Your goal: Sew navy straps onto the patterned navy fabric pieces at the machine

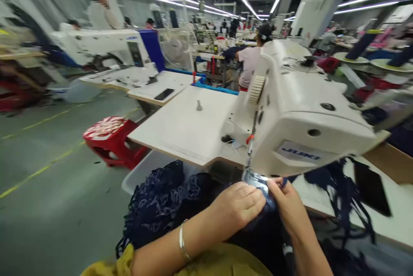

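A white JUKI sewing machine (300, 121) fills the right side, its head over a shiny metal plate (254, 179) at the work point. My left hand (240, 207), a silver bangle on its wrist, is closed with curled fingers at the plate's front edge, against navy fabric (269, 203). On the plate's right, my right hand (287, 200) pinches a bit of the same navy fabric between thumb and fingers. The cloth under my fingers is mostly hidden. Below, a heap of navy strips (161, 207) hangs by my lap.
A white sewing table (180, 121) extends left of the machine, with a red stool (112, 138) beyond it. One phone (164, 94) lies on the neighbouring table; a dark flat device (372, 188) and navy straps (338, 194) lie at right. Co-workers sit farther back.
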Motion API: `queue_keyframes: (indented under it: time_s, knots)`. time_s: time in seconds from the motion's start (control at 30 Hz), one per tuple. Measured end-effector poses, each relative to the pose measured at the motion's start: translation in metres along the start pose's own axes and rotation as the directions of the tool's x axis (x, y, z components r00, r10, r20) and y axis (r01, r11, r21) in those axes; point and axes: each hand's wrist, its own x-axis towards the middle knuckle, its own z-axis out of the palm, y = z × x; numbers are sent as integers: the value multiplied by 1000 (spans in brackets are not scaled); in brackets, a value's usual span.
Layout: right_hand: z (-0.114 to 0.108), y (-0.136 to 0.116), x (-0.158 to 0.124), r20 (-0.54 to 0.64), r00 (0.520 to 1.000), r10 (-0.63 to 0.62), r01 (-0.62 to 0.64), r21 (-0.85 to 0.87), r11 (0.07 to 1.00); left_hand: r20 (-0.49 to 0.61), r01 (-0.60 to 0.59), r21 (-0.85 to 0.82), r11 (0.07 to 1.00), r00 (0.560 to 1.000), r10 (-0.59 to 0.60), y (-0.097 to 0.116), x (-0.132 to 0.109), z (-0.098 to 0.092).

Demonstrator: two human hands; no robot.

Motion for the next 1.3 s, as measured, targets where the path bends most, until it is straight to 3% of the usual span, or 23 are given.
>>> queue_keyframes:
  time_s: [0.13, 0.23, 0.53, 0.63, 0.9, 1.1, 1.3]
  knots:
    - [-5, -10, 1, -23, 993, -119, 120, 90, 989, -84, -15, 14, 1000, 996, 16, -4, -3, 11]
    - [-12, -15, 2, -9, 985, -170, 170, -16, 985, -122, -55, 30, 998, 991, 58, -8, -4, 16]
    - [-30, -28, 5, 242, 949, -203, 264, -255, 930, -139, -84, 19, 996, 987, 86, -10, -16, 30]
    - [-29, -30, 7, 255, 950, -179, 239, -226, 944, -143, -100, 39, 994, 984, 104, -10, -16, 32]
    - [-6, -22, 5, 128, 984, -124, 136, -87, 987, -115, -112, 87, 990, 986, 121, -12, -10, 26]
    - [-11, -20, 9, 209, 972, -108, 124, -64, 990, -114, -116, 115, 986, 985, 130, -13, -9, 25]
    - [-12, -20, 11, 208, 974, -87, 100, -50, 994, -137, -88, 102, 991, 985, 102, -11, -3, 22]
